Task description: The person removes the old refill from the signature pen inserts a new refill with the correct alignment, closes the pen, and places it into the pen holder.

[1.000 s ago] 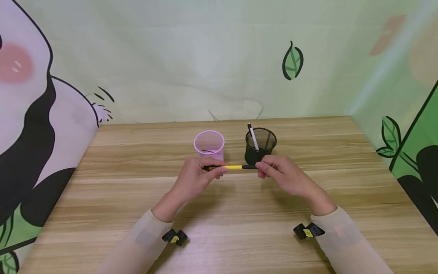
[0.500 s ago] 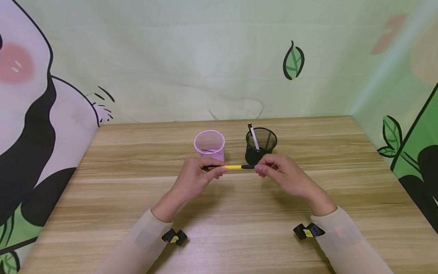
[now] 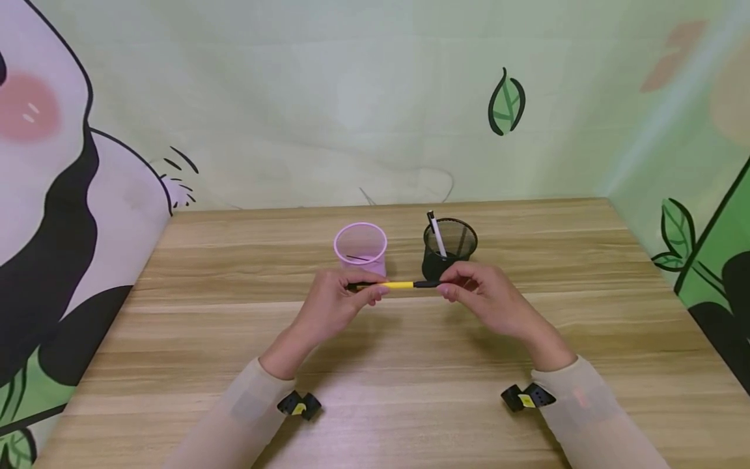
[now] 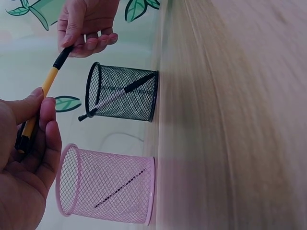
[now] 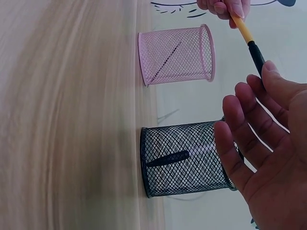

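Note:
Both hands hold a yellow pen with black ends (image 3: 401, 285) level above the table. My left hand (image 3: 329, 301) pinches its left part between thumb and fingers, covering some of the barrel. Thumb and index finger of my right hand (image 3: 492, 301) pinch the black right end, and in the right wrist view the other fingers spread away from it. Behind the left hand stands a pink mesh pen cup (image 4: 108, 184) with a thin dark rod (image 4: 120, 188) inside. A black mesh pen cup (image 5: 187, 177), behind the right hand, contains a white pen with a black tip and grip (image 3: 437, 236).
The wooden table (image 3: 234, 260) runs back to a pale green printed backdrop (image 3: 293, 98). Each sleeve carries a small black wrist camera, one at the left (image 3: 299, 405) and one at the right (image 3: 528, 397).
The right fingertips have shifted slightly along the pen's black end. The left hand keeps its grip, and the cups stay in place while the head view turns slightly.

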The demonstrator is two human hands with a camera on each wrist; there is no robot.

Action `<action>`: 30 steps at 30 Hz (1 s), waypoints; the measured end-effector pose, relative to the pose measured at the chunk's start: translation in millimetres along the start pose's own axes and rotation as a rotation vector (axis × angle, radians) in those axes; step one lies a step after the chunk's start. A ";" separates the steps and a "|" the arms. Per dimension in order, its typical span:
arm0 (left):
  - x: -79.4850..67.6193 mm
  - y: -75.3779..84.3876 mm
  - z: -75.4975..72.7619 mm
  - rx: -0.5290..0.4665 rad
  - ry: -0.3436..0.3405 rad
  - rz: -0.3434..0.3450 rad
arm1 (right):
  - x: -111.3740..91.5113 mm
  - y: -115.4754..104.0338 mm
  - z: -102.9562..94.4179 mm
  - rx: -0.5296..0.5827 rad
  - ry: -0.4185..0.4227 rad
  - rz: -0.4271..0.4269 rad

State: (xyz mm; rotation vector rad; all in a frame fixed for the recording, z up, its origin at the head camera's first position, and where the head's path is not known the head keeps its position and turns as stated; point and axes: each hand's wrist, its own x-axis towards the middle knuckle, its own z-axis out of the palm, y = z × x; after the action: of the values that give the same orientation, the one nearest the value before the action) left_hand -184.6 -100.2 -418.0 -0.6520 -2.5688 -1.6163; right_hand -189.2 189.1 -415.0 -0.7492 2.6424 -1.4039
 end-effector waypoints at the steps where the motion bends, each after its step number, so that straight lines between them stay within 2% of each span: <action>1: 0.1 0.0 0.2 -0.002 -0.001 0.002 | -0.2 0.3 0.3 0.002 0.006 -0.002; 11: 0.5 -1.1 1.4 -0.001 0.007 -0.002 | -1.0 1.7 2.8 0.016 0.067 -0.017; 17: 0.5 -1.5 1.0 -0.001 0.007 -0.002 | -0.3 2.7 2.9 0.021 0.105 -0.056; 30: 1.9 -7.5 -0.1 -0.007 -0.005 0.013 | 1.9 5.8 8.3 0.033 0.152 -0.089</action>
State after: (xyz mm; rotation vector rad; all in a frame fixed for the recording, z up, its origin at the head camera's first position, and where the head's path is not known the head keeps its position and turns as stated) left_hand -189.1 -102.4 -423.8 -0.6719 -2.5578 -1.6230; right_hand -190.8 184.7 -424.1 -0.7962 2.7207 -1.5840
